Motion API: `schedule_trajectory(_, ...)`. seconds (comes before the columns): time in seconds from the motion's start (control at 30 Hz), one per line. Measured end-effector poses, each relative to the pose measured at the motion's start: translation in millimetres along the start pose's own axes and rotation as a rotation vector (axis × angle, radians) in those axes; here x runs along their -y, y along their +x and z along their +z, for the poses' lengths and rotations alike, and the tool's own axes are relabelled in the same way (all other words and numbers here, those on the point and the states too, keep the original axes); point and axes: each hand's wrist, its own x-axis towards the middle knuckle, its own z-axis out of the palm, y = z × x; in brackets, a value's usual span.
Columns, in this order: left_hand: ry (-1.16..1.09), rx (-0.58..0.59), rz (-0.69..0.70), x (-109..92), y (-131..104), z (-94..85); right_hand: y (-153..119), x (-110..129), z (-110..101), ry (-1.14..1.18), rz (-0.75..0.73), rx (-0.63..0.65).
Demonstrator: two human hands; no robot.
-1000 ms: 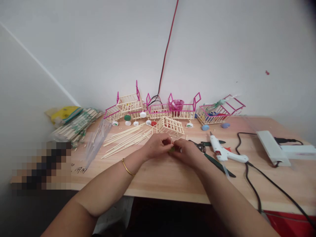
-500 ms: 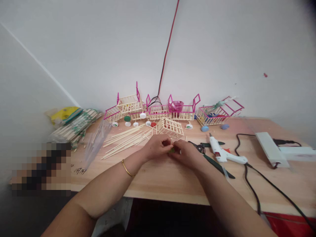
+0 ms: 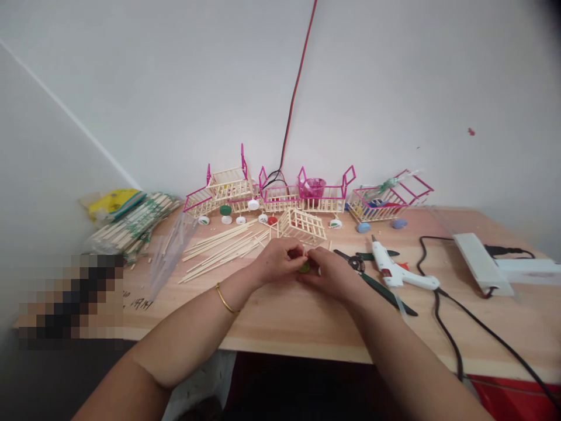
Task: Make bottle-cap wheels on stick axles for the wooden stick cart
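Between the front and back edges of the desk, the left hand and the right hand, fingers nearly closed, pinch a small green cap together, probably for keeping it steady.

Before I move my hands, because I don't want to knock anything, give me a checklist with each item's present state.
1. Green piece between the left hand and right hand: ok; which hand grips it, cannot tell.
2. Unpainted stick cage beyond the hands, untouched: cannot tell.
3. Loose sticks bundled: not ok, they lie fanned out.
4. Glue gun out of both hands: ok.
5. Glue gun's heat: cannot tell.
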Motion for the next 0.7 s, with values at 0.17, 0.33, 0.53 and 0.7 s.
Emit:
schedule_trajectory(0.17,0.018,-0.001,0.006,1.6,-0.1,0.7,-1.0,0.8,-0.4,-0.001,0.017,0.009)
schedule_trajectory(0.33,0.02,0.014,0.004,2.0,0.0,0.2,-2.1,1.5,-0.5,-0.003,0.007,0.007)
schedule_trajectory(0.53,0.042,0.01,0.009,1.7,0.0,0.0,-2.0,1.1,-0.7,-0.011,0.015,0.011)
schedule_trajectory(0.7,0.017,0.011,-0.001,2.5,0.6,-0.1,-1.1,-1.8,0.8,0.01,0.003,0.011)
